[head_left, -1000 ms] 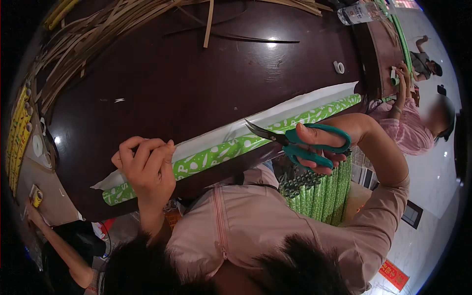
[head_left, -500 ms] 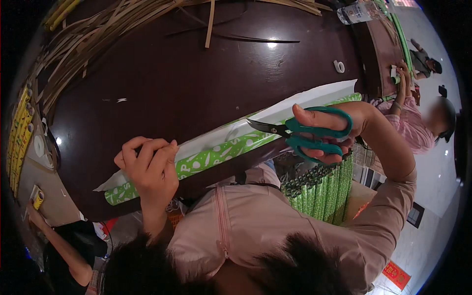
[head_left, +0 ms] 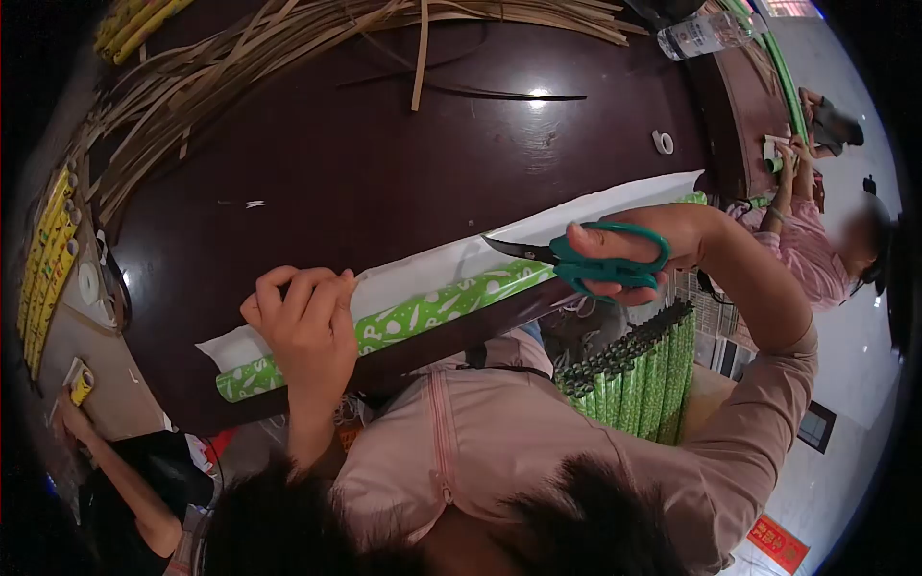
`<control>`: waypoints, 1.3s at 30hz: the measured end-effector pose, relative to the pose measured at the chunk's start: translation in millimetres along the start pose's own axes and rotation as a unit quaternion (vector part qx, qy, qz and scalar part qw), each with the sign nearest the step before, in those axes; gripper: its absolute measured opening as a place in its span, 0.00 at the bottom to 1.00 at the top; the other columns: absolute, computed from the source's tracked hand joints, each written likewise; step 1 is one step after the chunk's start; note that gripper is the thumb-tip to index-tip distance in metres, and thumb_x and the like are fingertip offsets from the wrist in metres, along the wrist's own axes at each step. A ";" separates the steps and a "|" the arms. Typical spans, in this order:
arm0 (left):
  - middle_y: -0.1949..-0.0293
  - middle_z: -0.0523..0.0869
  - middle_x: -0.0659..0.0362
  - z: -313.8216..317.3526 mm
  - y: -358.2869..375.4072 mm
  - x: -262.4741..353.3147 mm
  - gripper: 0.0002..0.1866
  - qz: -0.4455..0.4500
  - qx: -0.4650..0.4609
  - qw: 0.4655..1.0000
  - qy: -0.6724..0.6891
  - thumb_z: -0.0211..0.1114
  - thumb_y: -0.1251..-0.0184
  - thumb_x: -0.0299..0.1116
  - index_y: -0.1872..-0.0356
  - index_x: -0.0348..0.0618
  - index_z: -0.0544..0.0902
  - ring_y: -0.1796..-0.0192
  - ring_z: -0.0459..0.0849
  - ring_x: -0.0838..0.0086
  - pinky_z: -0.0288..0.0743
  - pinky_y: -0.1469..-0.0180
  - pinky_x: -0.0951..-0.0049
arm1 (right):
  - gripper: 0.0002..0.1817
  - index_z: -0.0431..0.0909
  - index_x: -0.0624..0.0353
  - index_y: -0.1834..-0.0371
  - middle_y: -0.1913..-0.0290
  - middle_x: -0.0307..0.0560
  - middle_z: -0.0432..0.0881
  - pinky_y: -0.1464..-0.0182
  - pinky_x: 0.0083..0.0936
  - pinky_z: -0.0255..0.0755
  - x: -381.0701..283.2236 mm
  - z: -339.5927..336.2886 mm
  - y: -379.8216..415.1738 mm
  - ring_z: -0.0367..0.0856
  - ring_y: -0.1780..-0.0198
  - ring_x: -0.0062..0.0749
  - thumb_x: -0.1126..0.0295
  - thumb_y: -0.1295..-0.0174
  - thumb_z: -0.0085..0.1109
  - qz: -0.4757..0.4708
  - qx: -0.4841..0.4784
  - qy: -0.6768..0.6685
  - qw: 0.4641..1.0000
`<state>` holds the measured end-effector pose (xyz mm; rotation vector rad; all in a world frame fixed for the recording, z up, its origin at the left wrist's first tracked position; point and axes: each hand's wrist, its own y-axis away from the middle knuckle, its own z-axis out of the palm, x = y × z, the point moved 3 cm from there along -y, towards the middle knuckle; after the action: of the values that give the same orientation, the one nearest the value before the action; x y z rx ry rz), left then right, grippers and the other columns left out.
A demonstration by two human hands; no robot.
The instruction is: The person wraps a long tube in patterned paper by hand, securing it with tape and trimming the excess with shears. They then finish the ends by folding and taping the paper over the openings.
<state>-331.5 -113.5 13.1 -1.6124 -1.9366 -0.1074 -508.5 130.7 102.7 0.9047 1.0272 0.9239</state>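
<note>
A roll of green wrapping paper (head_left: 423,319) with white print lies slantwise along the near edge of the dark table, its white underside showing as a strip along the far side. My left hand (head_left: 312,331) is closed on the paper near its left end, fingertips at the edge of the white strip. In my right hand (head_left: 663,240) is a pair of scissors (head_left: 600,261) with teal handles, thumb and fingers through the loops. The handles are close together, and the dark blades point left over the white strip.
Brown flat strips (head_left: 230,72) lie across the table's far side. A tape roll (head_left: 663,142) and a plastic bottle (head_left: 706,36) are at the right. Green rolls (head_left: 634,374) stand below the table edge. Yellow rolls (head_left: 48,259) and another person's arm (head_left: 125,470) are left; a person in pink (head_left: 812,245) sits right.
The scissor handles have come closer together in my right hand. More of the white underside shows along the paper, and my left hand sits slightly further right in view.
</note>
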 end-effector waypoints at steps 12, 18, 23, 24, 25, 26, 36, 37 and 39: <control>0.67 0.86 0.65 -0.5 -0.4 0.4 0.04 -0.016 0.008 1.000 -0.002 0.74 0.43 0.30 0.71 0.46 0.86 0.53 0.75 0.68 0.57 0.45 0.64 | 0.48 0.79 0.67 0.65 0.72 0.48 0.80 0.63 0.36 0.73 9.8 -16.1 -3.2 0.80 0.65 0.38 0.22 0.44 0.47 0.064 -0.004 0.392 0.918; 0.67 0.86 0.65 -2.9 -0.1 0.4 0.02 -0.021 0.034 0.999 -0.005 0.73 0.44 0.28 0.71 0.46 0.87 0.54 0.75 0.68 0.58 0.48 0.63 | 0.43 0.77 0.66 0.57 0.65 0.52 0.83 0.59 0.37 0.74 7.1 -30.2 27.1 0.82 0.60 0.40 0.28 0.44 0.58 0.086 0.036 0.431 0.897; 0.68 0.85 0.66 -1.9 1.7 -3.4 0.04 0.007 0.037 0.999 0.017 0.73 0.47 0.30 0.70 0.47 0.88 0.55 0.75 0.68 0.59 0.50 0.62 | 0.35 0.76 0.66 0.61 0.75 0.51 0.76 0.64 0.42 0.69 -47.6 -28.1 18.3 0.77 0.70 0.42 0.36 0.41 0.63 -0.095 0.282 0.457 0.838; 0.68 0.84 0.66 -2.5 1.7 -3.2 0.04 0.006 0.038 0.999 0.019 0.73 0.47 0.30 0.70 0.47 0.88 0.54 0.75 0.68 0.59 0.51 0.62 | 0.29 0.77 0.64 0.60 0.74 0.52 0.77 0.61 0.42 0.70 -67.8 -26.1 5.6 0.78 0.67 0.47 0.44 0.42 0.67 -0.152 0.336 0.507 0.779; 0.68 0.84 0.66 -2.7 1.6 -2.8 0.04 0.008 0.035 0.999 0.025 0.73 0.47 0.30 0.70 0.47 0.88 0.54 0.75 0.68 0.59 0.51 0.62 | 0.26 0.77 0.63 0.60 0.72 0.53 0.78 0.58 0.42 0.70 -88.7 -19.7 -11.8 0.79 0.64 0.48 0.47 0.44 0.69 -0.257 0.396 0.550 0.689; 0.68 0.84 0.66 -3.7 2.0 -2.7 0.04 0.010 0.039 0.999 0.003 0.73 0.47 0.30 0.70 0.47 0.88 0.54 0.75 0.68 0.59 0.51 0.62 | 0.24 0.78 0.61 0.60 0.71 0.53 0.80 0.56 0.42 0.70 -108.8 -10.2 -30.2 0.80 0.62 0.49 0.51 0.45 0.70 -0.352 0.450 0.574 0.587; 0.62 0.85 0.62 -0.3 4.1 -3.0 0.15 0.027 0.016 0.999 -0.037 0.68 0.47 0.33 0.57 0.44 0.87 0.51 0.75 0.64 0.62 0.49 0.60 | 0.40 0.73 0.66 0.46 0.57 0.55 0.85 0.47 0.41 0.75 -373.4 110.8 -223.5 0.81 0.47 0.49 0.46 0.54 0.73 -0.461 0.475 0.489 0.568; 0.61 0.86 0.60 -4.3 2.9 -0.7 0.16 0.007 -0.002 0.999 -0.049 0.68 0.47 0.33 0.56 0.43 0.86 0.50 0.75 0.60 0.62 0.48 0.58 | 0.40 0.73 0.66 0.44 0.54 0.54 0.84 0.45 0.42 0.74 -391.2 118.1 -232.7 0.80 0.45 0.49 0.48 0.53 0.73 -0.456 0.486 0.484 0.568; 0.60 0.85 0.59 -8.8 3.7 2.8 0.16 0.041 0.071 0.996 -0.047 0.68 0.47 0.32 0.55 0.43 0.86 0.49 0.76 0.58 0.63 0.48 0.56 | 0.33 0.75 0.65 0.45 0.51 0.55 0.83 0.46 0.45 0.73 -419.9 119.2 -269.8 0.79 0.43 0.48 0.55 0.50 0.71 -0.495 0.497 0.444 0.557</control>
<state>-324.9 -113.9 20.5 -1.6248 -1.8991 0.1380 -446.3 -369.4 5.9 0.4303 2.7142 -0.4380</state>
